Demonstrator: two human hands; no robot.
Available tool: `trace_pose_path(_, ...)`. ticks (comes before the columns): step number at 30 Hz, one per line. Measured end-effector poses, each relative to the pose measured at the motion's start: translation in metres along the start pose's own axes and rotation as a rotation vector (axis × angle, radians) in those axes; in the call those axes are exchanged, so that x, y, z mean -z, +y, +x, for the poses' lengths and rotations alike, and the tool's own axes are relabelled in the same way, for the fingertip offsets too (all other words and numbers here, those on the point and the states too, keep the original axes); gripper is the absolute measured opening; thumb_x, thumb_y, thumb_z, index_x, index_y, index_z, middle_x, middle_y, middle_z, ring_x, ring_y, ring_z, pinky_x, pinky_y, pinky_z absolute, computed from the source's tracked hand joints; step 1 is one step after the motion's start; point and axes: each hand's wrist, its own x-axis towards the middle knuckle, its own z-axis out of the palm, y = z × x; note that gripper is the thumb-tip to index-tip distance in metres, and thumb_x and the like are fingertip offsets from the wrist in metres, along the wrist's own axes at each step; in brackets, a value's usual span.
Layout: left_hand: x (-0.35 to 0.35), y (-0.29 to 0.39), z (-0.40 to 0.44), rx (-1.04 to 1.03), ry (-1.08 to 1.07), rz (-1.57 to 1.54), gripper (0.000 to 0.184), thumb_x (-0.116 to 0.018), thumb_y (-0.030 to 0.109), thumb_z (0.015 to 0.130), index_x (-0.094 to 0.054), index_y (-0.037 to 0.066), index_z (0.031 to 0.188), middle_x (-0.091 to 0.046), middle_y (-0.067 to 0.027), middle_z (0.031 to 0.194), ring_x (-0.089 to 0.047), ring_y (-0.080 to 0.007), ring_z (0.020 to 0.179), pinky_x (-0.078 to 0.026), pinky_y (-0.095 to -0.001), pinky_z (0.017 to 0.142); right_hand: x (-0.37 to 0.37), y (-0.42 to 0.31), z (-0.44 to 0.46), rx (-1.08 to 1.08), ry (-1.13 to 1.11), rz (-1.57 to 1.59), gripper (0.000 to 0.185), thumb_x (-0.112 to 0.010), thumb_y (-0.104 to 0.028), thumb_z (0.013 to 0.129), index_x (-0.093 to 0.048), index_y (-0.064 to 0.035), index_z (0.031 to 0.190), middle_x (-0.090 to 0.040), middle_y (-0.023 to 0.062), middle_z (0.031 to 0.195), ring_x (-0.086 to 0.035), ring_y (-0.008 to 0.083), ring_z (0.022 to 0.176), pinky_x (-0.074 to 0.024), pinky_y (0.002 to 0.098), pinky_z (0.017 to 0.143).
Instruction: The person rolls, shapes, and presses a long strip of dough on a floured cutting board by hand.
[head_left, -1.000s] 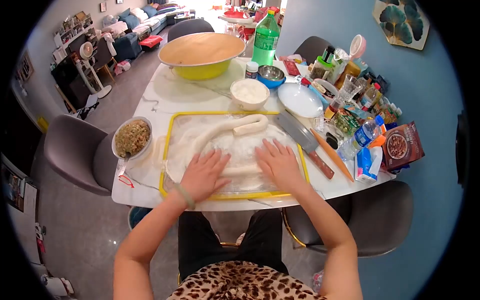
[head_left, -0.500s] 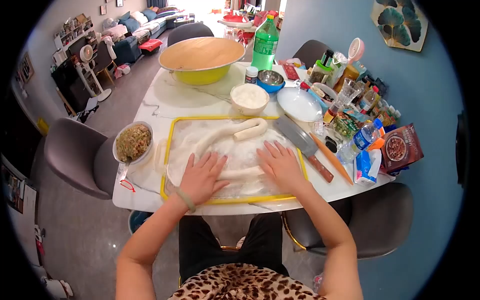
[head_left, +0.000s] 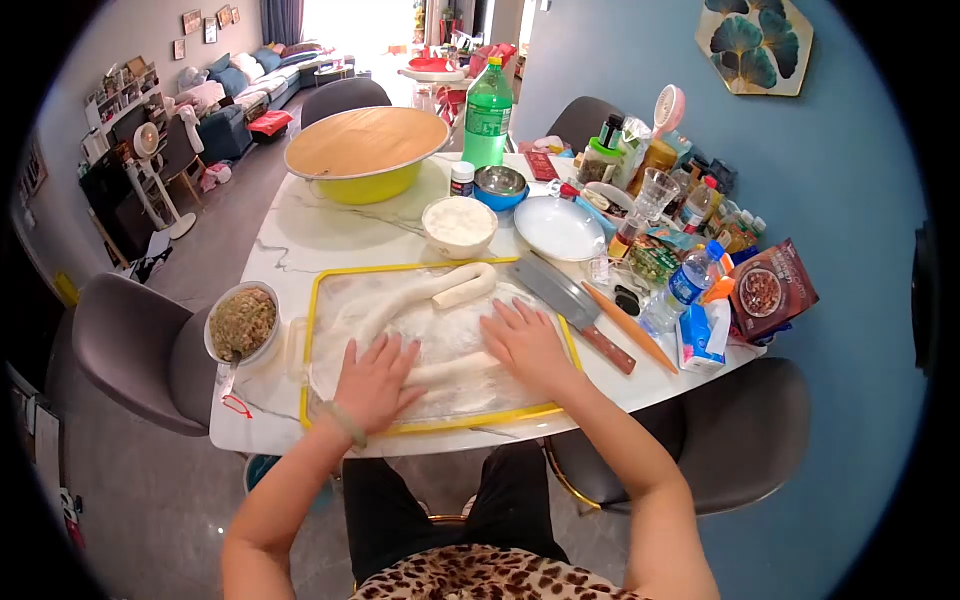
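Observation:
My left hand (head_left: pixel 378 382) lies flat, fingers spread, at the left end of a white dough rope (head_left: pixel 452 371). My right hand (head_left: pixel 530 350) rests open over the rope's right end, palm down. The part under both palms is hidden. Beneath is a floured mat with a yellow rim (head_left: pixel 312 318). Farther back on it lies a longer dough rope (head_left: pixel 410 296), its right end folded back on itself. A cleaver (head_left: pixel 556 294) with a wooden handle overlaps the mat's right edge, next to a tapered wooden rolling pin (head_left: pixel 630 327).
A bowl of minced filling (head_left: pixel 243 322) with a spoon stands left. Behind the mat are a flour bowl (head_left: pixel 459 226), a white plate (head_left: pixel 560 228) and a large covered yellow basin (head_left: pixel 368 185). Bottles, a tissue pack (head_left: pixel 700 340) and a brown package (head_left: pixel 772 290) crowd the right side.
The camera view has shifted, so the table appears lower and farther left. Both hands stay flat on the dough rope, the right one slightly farther forward on the mat.

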Motion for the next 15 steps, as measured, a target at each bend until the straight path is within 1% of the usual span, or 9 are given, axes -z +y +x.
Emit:
trace_pose_path(4, -0.006, -0.005, 0.019, 0.012, 0.062, -0.041, 0.066, -0.055, 0.045, 0.092, -0.038, 0.010, 0.145, -0.042, -0.0177, 0.147, -0.036, -0.0333, 0.138, -0.023, -0.0621, 0.110, -0.008, 0.006, 0.016, -0.065, -0.049, -0.031, 0.042, -0.050, -0.038, 0.096, -0.057, -0.0155, 0.131, -0.045, 0.0141, 0.146, -0.041, 0.0380, 0.133, -0.0305, 0.0558, 0.108)
trace_pose_path(5, -0.007, -0.006, 0.012, 0.016, 0.062, -0.044, 0.066, -0.055, 0.045, 0.092, -0.038, 0.010, 0.145, -0.042, -0.0177, 0.147, -0.036, -0.0333, 0.138, -0.023, -0.0621, 0.110, -0.007, 0.006, 0.007, -0.028, -0.068, -0.049, 0.043, -0.050, -0.039, 0.096, -0.056, -0.0160, 0.132, -0.045, 0.0140, 0.146, -0.041, 0.0379, 0.134, -0.0309, 0.0555, 0.107)
trace_pose_path(7, -0.005, -0.002, -0.014, -0.075, 0.048, -0.026, 0.066, -0.057, 0.047, 0.090, -0.042, 0.011, 0.143, -0.044, -0.0170, 0.144, -0.039, -0.0337, 0.135, -0.027, -0.0614, 0.108, 0.002, -0.001, -0.017, 0.006, -0.089, -0.069, 0.043, -0.050, -0.039, 0.096, -0.056, -0.0166, 0.133, -0.044, 0.0140, 0.147, -0.040, 0.0379, 0.134, -0.0312, 0.0553, 0.107)
trace_pose_path(10, -0.001, 0.002, -0.035, -0.124, 0.055, 0.008, 0.066, -0.058, 0.047, 0.090, -0.042, 0.012, 0.143, -0.043, -0.0167, 0.145, -0.039, -0.0334, 0.136, -0.028, -0.0615, 0.107, 0.020, -0.006, -0.038, 0.054, -0.106, 0.004, 0.043, -0.049, -0.039, 0.096, -0.056, -0.0180, 0.133, -0.044, 0.0136, 0.147, -0.040, 0.0378, 0.134, -0.0318, 0.0550, 0.107)
trace_pose_path(12, -0.002, 0.002, -0.029, -0.113, 0.040, -0.013, 0.065, -0.058, 0.047, 0.090, -0.042, 0.012, 0.143, -0.044, -0.0170, 0.144, -0.039, -0.0331, 0.136, -0.029, -0.0618, 0.106, 0.014, -0.006, -0.037, 0.065, -0.073, -0.006, 0.042, -0.048, -0.040, 0.097, -0.056, -0.0191, 0.133, -0.045, 0.0127, 0.146, -0.039, 0.0373, 0.135, -0.0317, 0.0542, 0.107)
trace_pose_path(13, -0.005, 0.002, -0.019, -0.080, 0.054, -0.017, 0.066, -0.058, 0.045, 0.090, -0.041, 0.012, 0.144, -0.043, -0.0162, 0.146, -0.037, -0.0327, 0.137, -0.027, -0.0621, 0.107, 0.008, -0.004, -0.028, 0.070, -0.076, 0.004, 0.042, -0.048, -0.040, 0.097, -0.056, -0.0191, 0.133, -0.045, 0.0127, 0.146, -0.039, 0.0373, 0.135, -0.0317, 0.0542, 0.107)
trace_pose_path(14, -0.008, 0.000, -0.007, -0.048, 0.074, -0.020, 0.066, -0.058, 0.044, 0.091, -0.039, 0.012, 0.145, -0.041, -0.0153, 0.147, -0.035, -0.0323, 0.138, -0.025, -0.0624, 0.109, 0.001, 0.002, -0.012, 0.039, -0.059, -0.024, 0.042, -0.047, -0.040, 0.097, -0.056, -0.0192, 0.133, -0.046, 0.0124, 0.146, -0.039, 0.0371, 0.135, -0.0313, 0.0538, 0.107)
trace_pose_path(15, -0.011, -0.003, 0.006, -0.042, 0.071, -0.019, 0.066, -0.058, 0.044, 0.091, -0.039, 0.012, 0.145, -0.041, -0.0153, 0.147, -0.035, -0.0323, 0.138, -0.025, -0.0624, 0.109, -0.003, 0.006, 0.000, 0.006, -0.043, -0.053, 0.042, -0.047, -0.040, 0.098, -0.056, -0.0194, 0.133, -0.047, 0.0122, 0.145, -0.039, 0.0368, 0.135, -0.0309, 0.0534, 0.108)
